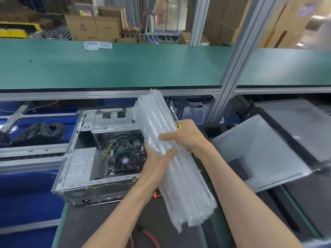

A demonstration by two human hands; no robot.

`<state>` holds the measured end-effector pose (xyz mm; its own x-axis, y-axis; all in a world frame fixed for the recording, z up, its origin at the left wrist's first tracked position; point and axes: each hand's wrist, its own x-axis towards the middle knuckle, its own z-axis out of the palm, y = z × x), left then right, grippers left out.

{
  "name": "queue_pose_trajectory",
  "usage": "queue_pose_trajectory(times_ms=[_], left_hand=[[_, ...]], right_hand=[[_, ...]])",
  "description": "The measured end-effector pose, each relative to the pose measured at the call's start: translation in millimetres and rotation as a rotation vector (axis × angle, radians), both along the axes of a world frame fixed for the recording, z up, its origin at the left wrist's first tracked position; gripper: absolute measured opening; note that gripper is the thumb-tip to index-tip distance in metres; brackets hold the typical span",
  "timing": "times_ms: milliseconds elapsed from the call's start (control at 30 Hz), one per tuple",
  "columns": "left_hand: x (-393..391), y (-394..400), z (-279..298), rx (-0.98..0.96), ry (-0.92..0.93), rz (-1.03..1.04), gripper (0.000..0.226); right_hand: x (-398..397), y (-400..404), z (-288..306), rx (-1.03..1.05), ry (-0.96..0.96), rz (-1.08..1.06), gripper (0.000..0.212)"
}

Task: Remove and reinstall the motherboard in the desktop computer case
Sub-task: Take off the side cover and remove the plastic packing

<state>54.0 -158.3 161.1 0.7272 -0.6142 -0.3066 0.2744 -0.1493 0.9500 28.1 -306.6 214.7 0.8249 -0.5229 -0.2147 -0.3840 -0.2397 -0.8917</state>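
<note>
An open desktop case [78, 158] lies on its side on the dark mat. Inside it the motherboard [123, 151] shows, with a round black CPU fan [126, 161] and yellow-black cables. A long folded pack of clear air-cushion wrap [172, 154] slants over the case's right end. My left hand [157, 161] grips the pack from the left, thumb across its front. My right hand [186, 136] holds it from the right and also grips a yellow-handled screwdriver [176, 119], whose shaft points up and away.
The grey side panel [259, 154] lies to the right on another black case [304, 126]. A green bench top [111, 68] runs behind, with small clear boxes [97, 45]. A cable coil [43, 130] sits at the left. A red cable [150, 237] lies near the front edge.
</note>
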Motion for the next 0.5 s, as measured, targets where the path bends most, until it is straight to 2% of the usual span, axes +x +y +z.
queue_pose_trajectory(times_ms=[33, 100, 200, 233, 367, 500], left_hand=[[0, -13, 0, 0.018, -0.015, -0.041, 0.091], [-1, -37, 0, 0.012, -0.034, -0.106, 0.083], [-9, -72, 1, -0.016, -0.078, -0.21, 0.036], [-14, -83, 1, -0.019, -0.095, -0.246, 0.029], [-34, -126, -18, 0.009, -0.001, -0.302, 0.021], [-54, -160, -47, 0.059, 0.07, -0.27, 0.01]], right_hand=[[-6, -9, 0, -0.032, -0.009, -0.035, 0.033], [-19, -28, -1, -0.085, -0.008, -0.1, 0.036], [-43, -57, -7, -0.141, 0.058, -0.148, 0.044], [-52, -66, -10, -0.171, 0.084, -0.164, 0.045], [-80, -96, -27, -0.303, 0.175, -0.266, 0.042], [-99, -120, -46, -0.421, 0.322, -0.335, 0.041]])
